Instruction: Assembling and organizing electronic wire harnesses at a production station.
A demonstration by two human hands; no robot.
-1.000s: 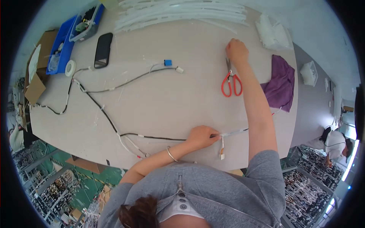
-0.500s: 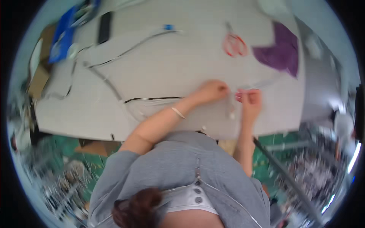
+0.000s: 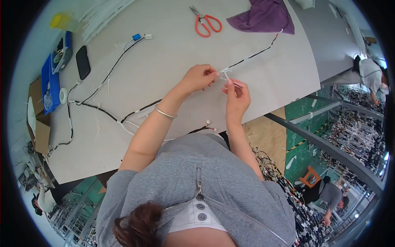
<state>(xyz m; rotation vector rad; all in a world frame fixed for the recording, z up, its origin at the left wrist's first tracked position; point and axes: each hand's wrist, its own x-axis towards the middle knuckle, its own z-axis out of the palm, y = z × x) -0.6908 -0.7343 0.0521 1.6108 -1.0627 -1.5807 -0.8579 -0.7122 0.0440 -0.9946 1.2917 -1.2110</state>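
A long wire harness (image 3: 140,110), wrapped in black with white bands, runs across the table and branches in several places. My left hand (image 3: 200,77) is closed, its thumb and forefinger pinching the harness at a white-wrapped joint. Just to its right, my right hand (image 3: 238,94) pinches a thin white strip (image 3: 226,76) at that same joint; whether it is a cable tie or tape, I cannot tell. Beyond my hands, a harness branch (image 3: 257,53) extends to a red-and-white end by the purple cloth. A blue connector (image 3: 136,37) and a white connector (image 3: 148,36) end the far left branch.
Red-handled scissors (image 3: 207,25) and a purple cloth (image 3: 263,16) lie at the far side. At left are a black phone (image 3: 83,62), a tape roll (image 3: 63,95), blue bins (image 3: 49,84) and a cardboard box (image 3: 42,136). Small white connectors (image 3: 208,122) lie near the front edge.
The whole view has shifted and turned, and the blur has cleared. My hands, apart before, are now closer together at the harness joint.
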